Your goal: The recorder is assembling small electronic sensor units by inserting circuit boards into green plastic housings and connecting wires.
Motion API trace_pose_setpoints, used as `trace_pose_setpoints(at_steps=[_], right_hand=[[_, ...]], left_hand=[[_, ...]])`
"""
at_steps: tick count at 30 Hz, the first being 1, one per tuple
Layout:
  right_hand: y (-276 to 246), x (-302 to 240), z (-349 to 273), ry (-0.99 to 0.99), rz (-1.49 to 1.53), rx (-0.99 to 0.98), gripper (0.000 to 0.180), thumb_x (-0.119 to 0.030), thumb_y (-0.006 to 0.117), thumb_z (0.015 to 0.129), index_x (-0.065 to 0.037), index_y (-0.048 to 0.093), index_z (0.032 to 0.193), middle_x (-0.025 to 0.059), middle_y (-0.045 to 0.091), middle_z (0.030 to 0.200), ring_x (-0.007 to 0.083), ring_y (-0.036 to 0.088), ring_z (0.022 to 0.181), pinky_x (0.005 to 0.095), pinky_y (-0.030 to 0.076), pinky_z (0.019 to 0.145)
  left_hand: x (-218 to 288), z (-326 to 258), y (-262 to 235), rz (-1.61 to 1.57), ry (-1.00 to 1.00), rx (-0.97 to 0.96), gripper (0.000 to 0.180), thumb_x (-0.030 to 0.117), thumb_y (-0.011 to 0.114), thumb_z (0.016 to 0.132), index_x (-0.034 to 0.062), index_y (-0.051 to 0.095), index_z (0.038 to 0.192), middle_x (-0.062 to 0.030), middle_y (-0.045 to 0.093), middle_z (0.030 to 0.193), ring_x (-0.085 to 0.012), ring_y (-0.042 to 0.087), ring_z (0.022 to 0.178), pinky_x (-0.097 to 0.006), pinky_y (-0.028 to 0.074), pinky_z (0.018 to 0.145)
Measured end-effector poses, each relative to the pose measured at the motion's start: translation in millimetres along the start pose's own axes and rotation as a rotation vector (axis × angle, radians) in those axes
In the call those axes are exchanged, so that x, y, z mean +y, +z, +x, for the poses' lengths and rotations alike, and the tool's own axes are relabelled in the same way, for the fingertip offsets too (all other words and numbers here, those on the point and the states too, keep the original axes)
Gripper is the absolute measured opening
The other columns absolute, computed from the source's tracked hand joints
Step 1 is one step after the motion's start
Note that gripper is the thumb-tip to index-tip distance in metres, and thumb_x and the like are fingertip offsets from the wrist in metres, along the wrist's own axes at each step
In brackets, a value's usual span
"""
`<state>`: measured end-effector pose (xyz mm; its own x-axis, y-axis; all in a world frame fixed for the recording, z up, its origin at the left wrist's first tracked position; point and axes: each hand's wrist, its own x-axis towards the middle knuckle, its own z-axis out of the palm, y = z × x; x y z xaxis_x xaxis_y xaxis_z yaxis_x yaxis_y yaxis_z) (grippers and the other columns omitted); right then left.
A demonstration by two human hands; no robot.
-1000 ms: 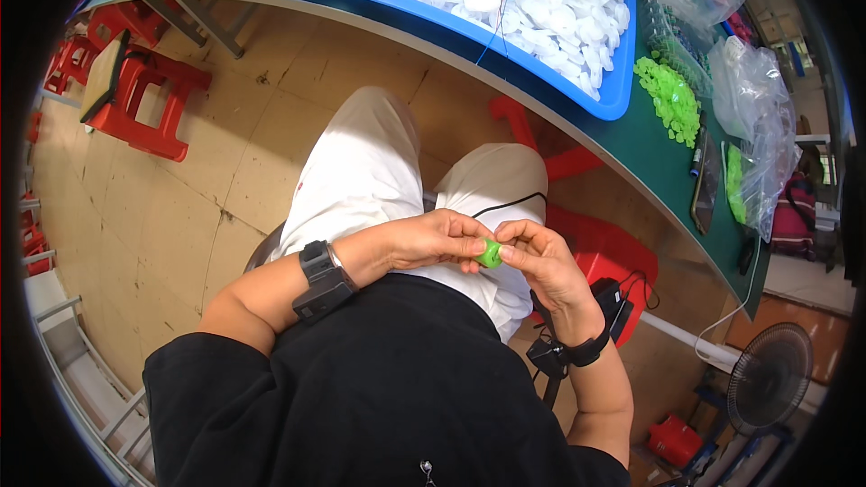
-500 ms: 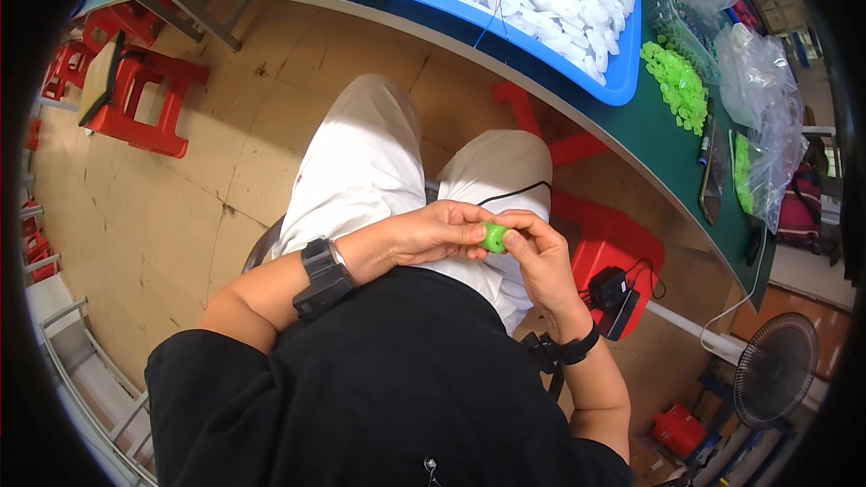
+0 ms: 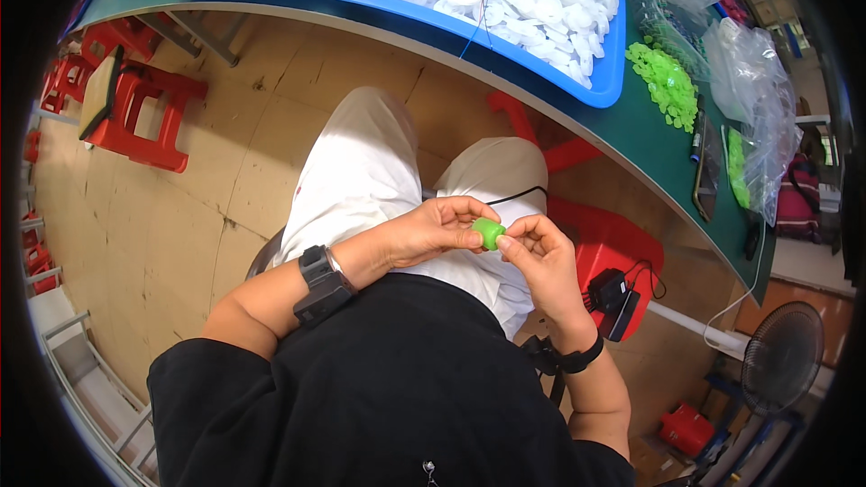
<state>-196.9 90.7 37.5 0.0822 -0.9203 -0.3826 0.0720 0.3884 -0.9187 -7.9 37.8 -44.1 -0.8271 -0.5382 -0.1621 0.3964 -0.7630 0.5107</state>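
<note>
Smooth green plastic with a soft sheen makes up a small piece (image 3: pixel 488 234) set against the creased white cloth of a pair of trousers (image 3: pixel 354 158) and the matt black fabric of a shirt (image 3: pixel 379 388). Above, a glossy blue plastic tray (image 3: pixel 606 95) brims with milky, smooth plastic discs (image 3: pixel 541 9) on a dull green tabletop (image 3: pixel 645 149). Alongside, crinkled clear plastic bags (image 3: pixel 753 81) catch shiny highlights. A red stool (image 3: pixel 133 81) shows smooth moulded plastic over scuffed, low-sheen floor tiles (image 3: pixel 262 122), near grey metal table legs (image 3: pixel 200 34).
</note>
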Motion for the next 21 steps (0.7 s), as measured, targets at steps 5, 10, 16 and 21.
trace_pose_setpoints(at_steps=[5, 10, 16, 21], right_hand=[[-10.3, -2.0, 6.2, 0.165, 0.06, -0.065, 0.01, -0.002, 0.064, 0.088, 0.001, 0.056, 0.093, 0.008, 0.063, 0.086, 0.0139, 0.066, 0.077, 0.0247, 0.054, 0.072], [-11.7, -4.3, 7.9, 0.244, 0.032, -0.137, 0.009, -0.001, 0.063, 0.088, 0.001, 0.055, 0.092, 0.0108, 0.065, 0.088, 0.0182, 0.069, 0.08, 0.0276, 0.057, 0.073], [-11.7, 5.2, 7.4, 0.245, 0.01, -0.159, 0.009, -0.002, 0.06, 0.09, 0.001, 0.052, 0.093, 0.0126, 0.064, 0.089, 0.0189, 0.069, 0.081, 0.0284, 0.057, 0.074], [-7.8, 7.8, 14.6, 0.122, 0.036, -0.16, 0.011, -0.004, 0.058, 0.092, 0.002, 0.051, 0.098, 0.0107, 0.064, 0.092, 0.0178, 0.068, 0.083, 0.0287, 0.056, 0.075]], left_hand=[[0.9, -3.5, -2.7, 0.177, -0.006, -0.011, 0.037, 0.01, 0.069, 0.086, 0.0016, 0.056, 0.12, -0.0059, 0.064, 0.106, -0.0116, 0.062, 0.095, -0.025, 0.05, 0.086], [4.6, -7.5, 3.8, 0.233, -0.02, -0.025, 0.03, 0.007, 0.065, 0.089, -0.0007, 0.058, 0.117, -0.0074, 0.064, 0.106, -0.0118, 0.06, 0.097, -0.026, 0.049, 0.087], [2.3, -6.8, 4.6, 0.455, 0.036, -0.033, 0.029, 0.007, 0.063, 0.09, 0.0, 0.058, 0.118, -0.0067, 0.064, 0.107, -0.0112, 0.06, 0.099, -0.026, 0.047, 0.09], [-6.3, -1.7, -5.7, -0.004, -0.074, -0.009, 0.031, 0.012, 0.062, 0.092, 0.0003, 0.055, 0.12, -0.0083, 0.062, 0.11, -0.0138, 0.059, 0.101, -0.028, 0.047, 0.091]])
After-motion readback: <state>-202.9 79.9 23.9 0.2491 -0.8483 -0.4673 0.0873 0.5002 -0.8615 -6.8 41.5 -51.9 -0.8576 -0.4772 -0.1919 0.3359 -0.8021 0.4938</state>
